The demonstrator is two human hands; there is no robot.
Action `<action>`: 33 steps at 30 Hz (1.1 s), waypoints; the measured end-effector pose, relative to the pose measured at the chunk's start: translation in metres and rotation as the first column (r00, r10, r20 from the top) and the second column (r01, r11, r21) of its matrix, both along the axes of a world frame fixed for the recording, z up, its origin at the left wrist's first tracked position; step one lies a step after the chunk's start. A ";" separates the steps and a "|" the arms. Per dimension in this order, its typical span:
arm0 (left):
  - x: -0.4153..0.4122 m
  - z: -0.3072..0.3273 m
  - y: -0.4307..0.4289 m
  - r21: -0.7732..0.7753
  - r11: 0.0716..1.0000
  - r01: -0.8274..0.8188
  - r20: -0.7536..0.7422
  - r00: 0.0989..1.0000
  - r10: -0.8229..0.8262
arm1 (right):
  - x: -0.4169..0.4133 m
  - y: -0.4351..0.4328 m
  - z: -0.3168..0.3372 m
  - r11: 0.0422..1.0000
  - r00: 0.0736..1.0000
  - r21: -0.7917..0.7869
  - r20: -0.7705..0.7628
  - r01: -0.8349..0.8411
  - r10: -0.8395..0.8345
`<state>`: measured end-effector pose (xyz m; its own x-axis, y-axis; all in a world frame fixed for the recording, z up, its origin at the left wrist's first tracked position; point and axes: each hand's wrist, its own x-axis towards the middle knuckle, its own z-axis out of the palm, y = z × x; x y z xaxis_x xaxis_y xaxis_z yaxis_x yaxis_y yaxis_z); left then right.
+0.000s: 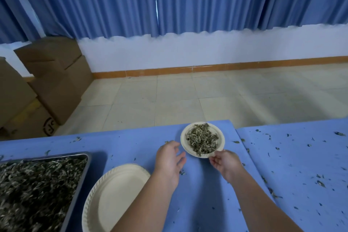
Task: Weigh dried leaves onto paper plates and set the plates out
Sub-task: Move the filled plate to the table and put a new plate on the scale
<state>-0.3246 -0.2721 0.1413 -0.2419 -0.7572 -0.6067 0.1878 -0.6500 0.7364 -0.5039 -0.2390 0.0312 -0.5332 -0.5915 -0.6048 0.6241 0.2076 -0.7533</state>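
Pinches near rim of paper plate [183,142] in right hand [225,164], with left hand [169,158] slack and empty alongside. Risks tilting it off far edge of tabletop [131,147], spilling dried leaves [202,139].

The small plate [202,153] sits on the table [207,203] just beyond both hands. The left hand [169,158] is just beside its left edge, apart from it, and the right hand [225,162] pinches its near rim. A heap of dried leaves [202,139] lies in it. Nearer than the left hand and to its left lies a larger plate [113,198]. Left again is a tray [82,184] full of leaves. Right of the right hand a second table [301,156] abuts the first, with leaf bits scattered on it. Far beyond the hands, leftward, cardboard boxes [52,81] stand stacked on the floor.
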 end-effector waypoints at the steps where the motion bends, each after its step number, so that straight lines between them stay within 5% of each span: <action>1: 0.000 -0.001 -0.001 -0.005 1.000 -0.002 0.002 1.000 0.002 | -0.001 -0.002 -0.004 1.000 1.000 0.007 0.006 0.016 -0.016; 9: 0.011 0.006 0.008 -0.037 0.999 0.032 -0.125 0.991 -0.037 | 0.001 -0.008 -0.002 0.996 0.996 -0.034 0.036 0.081 -0.080; 20: 0.092 0.026 0.050 -0.110 0.985 0.135 -0.098 0.984 -0.146 | 0.056 0.073 0.019 0.997 0.999 0.082 0.047 -0.008 0.004; 33: 0.187 -0.035 0.101 -0.233 0.971 -0.058 -0.235 0.972 0.002 | 0.176 0.090 -0.007 0.966 0.976 -0.224 -0.199 -0.132 0.088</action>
